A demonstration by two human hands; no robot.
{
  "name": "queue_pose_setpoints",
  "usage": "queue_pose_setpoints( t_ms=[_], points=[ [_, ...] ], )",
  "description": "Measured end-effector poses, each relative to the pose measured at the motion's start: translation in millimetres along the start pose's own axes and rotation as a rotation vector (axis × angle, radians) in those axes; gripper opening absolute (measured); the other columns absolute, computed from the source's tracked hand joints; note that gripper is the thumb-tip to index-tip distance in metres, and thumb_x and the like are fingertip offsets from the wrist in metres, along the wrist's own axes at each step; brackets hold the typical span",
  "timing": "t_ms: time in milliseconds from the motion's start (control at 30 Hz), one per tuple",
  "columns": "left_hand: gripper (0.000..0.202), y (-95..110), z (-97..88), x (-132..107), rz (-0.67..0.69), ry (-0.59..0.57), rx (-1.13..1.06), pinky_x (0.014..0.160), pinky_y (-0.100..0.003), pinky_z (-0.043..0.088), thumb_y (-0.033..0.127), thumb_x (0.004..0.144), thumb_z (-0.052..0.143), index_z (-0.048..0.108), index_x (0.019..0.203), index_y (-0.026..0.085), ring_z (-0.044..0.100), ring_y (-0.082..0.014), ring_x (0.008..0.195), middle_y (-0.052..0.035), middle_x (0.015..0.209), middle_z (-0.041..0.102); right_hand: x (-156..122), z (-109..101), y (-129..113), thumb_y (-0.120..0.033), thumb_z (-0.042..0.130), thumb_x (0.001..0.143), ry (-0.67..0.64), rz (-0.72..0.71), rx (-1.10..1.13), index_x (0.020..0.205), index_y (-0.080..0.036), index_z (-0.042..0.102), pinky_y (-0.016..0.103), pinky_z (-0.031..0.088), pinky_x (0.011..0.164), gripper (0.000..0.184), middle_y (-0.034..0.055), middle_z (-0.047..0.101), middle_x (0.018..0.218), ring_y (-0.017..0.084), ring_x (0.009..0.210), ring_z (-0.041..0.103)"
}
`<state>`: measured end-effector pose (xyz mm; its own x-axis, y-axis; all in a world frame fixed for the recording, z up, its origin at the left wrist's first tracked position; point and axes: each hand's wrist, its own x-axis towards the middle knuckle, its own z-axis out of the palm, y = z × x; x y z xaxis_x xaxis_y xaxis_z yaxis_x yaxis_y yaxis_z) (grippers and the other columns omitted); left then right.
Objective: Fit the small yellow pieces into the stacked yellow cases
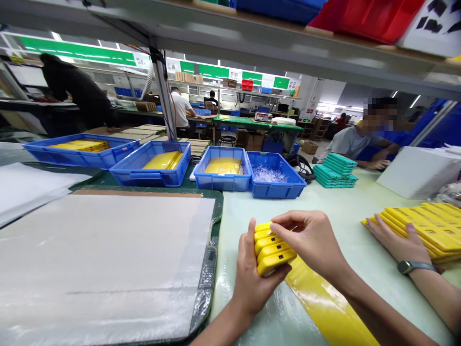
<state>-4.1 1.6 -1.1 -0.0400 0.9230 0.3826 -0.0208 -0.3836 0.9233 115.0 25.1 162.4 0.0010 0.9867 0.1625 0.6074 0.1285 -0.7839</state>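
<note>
My left hand [252, 276] is wrapped round a short stack of yellow plastic cases [276, 259], held tilted above the table. Small dark openings show along the ends of the cases facing me. My right hand [311, 235] is closed in a pinch at the upper end of the stack, thumb and forefinger touching or almost touching the top case. Whatever lies between those fingertips is too small to make out. Beneath my hands, a yellow glossy sheet [324, 302] lies on the pale green table mat [248, 317].
Blue bins [223, 181] line the back, one with transparent bits [268, 174]. A white sheet-covered board [126, 259] lies left. At right, another person's watch-wearing hand [399, 242] touches stacked yellow panels [432, 230]. Teal cases [336, 170] stand behind; a shelf [252, 53] hangs overhead.
</note>
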Motion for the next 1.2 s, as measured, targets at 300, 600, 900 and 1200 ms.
queue_pose_setpoints(
  t_ms=[300, 600, 900, 1200],
  points=[
    [0.113, -3, -5.1, 8, 0.069, 0.029, 0.07, 0.105, -0.045, 0.06, 0.058, 0.088, 0.088, 0.019, 0.175, 0.04, 0.069, -0.0307, 0.128, -0.0112, 0.147, 0.059, 47, -23, 12, -0.039, 0.067, 0.097, -0.219, -0.058, -0.417, 0.113, -0.012, 0.082, 0.032, 0.044, 0.068, 0.034, 0.0082, 0.074, 0.08, 0.022, 0.076, 0.066],
    [0.115, -6, -3.6, 5, 0.027, 0.035, -0.005, 0.111, -0.044, 0.059, 0.065, 0.082, 0.09, 0.028, 0.173, 0.033, 0.067, -0.0316, 0.134, -0.0125, 0.151, 0.059, 55, -4, 54, -0.086, 0.075, 0.077, -0.621, 0.194, 0.293, 0.067, -0.02, 0.051, 0.022, 0.021, 0.043, 0.071, -0.0075, 0.042, 0.052, 0.005, 0.044, 0.027],
    [0.112, -1, -10.7, 11, 0.011, -0.008, 0.055, 0.114, -0.048, 0.057, 0.052, 0.084, 0.091, 0.026, 0.173, 0.033, 0.068, -0.0324, 0.135, -0.0128, 0.152, 0.061, 53, 2, 51, -0.078, 0.08, 0.078, -0.523, 0.199, 0.405, 0.07, -0.017, 0.06, 0.021, 0.026, 0.043, 0.065, -0.0077, 0.046, 0.051, 0.006, 0.042, 0.034],
    [0.112, -7, -6.4, 14, 0.099, 0.057, 0.116, 0.115, -0.048, 0.057, 0.057, 0.083, 0.09, 0.028, 0.173, 0.032, 0.069, -0.0327, 0.133, -0.013, 0.152, 0.063, -33, -35, 115, -0.018, 0.062, 0.099, -0.177, 0.284, -0.609, 0.083, -0.015, 0.073, 0.034, 0.046, 0.08, 0.02, 0.0118, 0.077, 0.093, 0.025, 0.09, 0.072]
  ],
)
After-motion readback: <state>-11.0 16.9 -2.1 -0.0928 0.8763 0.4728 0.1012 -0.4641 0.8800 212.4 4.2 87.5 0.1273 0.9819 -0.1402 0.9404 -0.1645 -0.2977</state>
